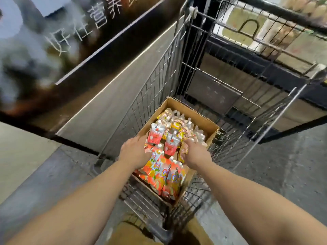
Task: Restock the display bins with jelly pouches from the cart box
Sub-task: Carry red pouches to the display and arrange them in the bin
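We reach both arms into the wire cart. Our left hand and right hand dip among the jelly pouches in the cardboard box; whether the fingers grip, we cannot tell. Pouches lie spouts toward the box's far edge. Beyond, a dark signboard.

The box lies open on top, so entry from above is free. Wire cart walls fence it at 9, 12 and 3 o'clock. Pouches crowd the inside, seemingly leaving no gaps.
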